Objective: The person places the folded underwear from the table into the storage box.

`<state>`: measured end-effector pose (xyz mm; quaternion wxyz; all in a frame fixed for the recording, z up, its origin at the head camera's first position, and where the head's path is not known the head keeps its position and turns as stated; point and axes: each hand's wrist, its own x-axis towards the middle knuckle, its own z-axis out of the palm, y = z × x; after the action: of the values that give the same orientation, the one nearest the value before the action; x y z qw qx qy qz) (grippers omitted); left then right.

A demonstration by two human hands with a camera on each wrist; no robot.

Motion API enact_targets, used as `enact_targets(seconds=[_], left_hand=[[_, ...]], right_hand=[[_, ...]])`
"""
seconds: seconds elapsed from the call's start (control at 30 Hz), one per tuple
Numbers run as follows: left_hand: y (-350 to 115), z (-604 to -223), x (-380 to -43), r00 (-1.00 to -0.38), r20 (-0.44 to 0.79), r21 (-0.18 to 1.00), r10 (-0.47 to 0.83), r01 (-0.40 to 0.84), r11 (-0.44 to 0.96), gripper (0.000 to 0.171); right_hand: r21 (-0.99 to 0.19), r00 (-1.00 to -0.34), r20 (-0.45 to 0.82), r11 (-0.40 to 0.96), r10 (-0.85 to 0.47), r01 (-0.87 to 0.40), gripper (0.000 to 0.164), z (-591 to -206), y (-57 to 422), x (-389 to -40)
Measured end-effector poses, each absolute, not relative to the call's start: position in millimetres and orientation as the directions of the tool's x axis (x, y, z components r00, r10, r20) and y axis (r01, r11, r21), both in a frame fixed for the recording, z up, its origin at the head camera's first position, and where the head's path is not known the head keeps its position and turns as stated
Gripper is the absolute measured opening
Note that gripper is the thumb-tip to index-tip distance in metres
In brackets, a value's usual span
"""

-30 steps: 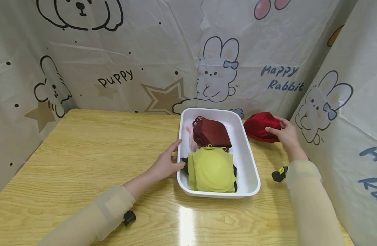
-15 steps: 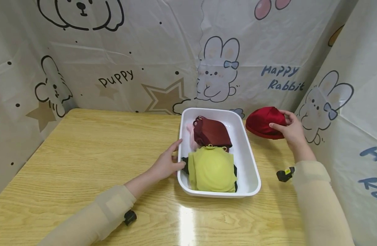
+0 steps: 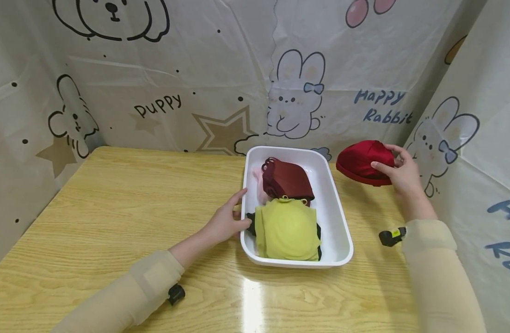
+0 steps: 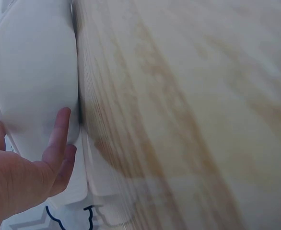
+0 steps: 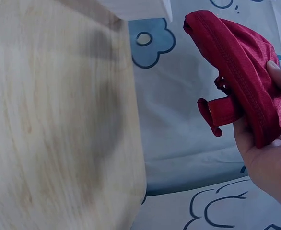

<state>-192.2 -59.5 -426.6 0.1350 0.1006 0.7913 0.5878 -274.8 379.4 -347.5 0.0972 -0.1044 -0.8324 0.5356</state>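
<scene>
My right hand pinches a folded red bra, thumb on the near side, and holds it in the air right of a white plastic tub. In the right wrist view the red bra shows a stitched edge and a strap end hanging loose. My left hand grips the tub's left side, thumb over the rim and fingers along the outer wall. Inside the tub lie a folded yellow bra in front and a dark maroon one behind. Pink and black fabric shows partly beneath them.
The tub stands on a wood-grain table. A printed white curtain hangs behind the table and along both sides. Small black wrist cameras sit under the left sleeve and the right sleeve.
My right hand has lifted the red bra off the table and carried it slightly up and to the right. The left hand and the tub have stayed in place.
</scene>
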Motion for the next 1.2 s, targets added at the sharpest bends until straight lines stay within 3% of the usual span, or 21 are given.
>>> enact_targets(seconds=[0.3,1.2], left_hand=[[-59.1,-425.8,-192.1,-0.944,-0.098,0.956,0.315,-0.002,0.293,0.088],[-58.4,-423.5,-190.7,-0.947,-0.096,0.952,0.307,0.003,0.305,0.088]], right_hand=[[-0.95,-0.959,0.036,0.309,0.282,0.055,0.068,-330.2,371.1,-271.1],[-0.988,-0.977,0.153,0.026,0.146,-0.151,0.064,-292.5,329.7,-258.4]])
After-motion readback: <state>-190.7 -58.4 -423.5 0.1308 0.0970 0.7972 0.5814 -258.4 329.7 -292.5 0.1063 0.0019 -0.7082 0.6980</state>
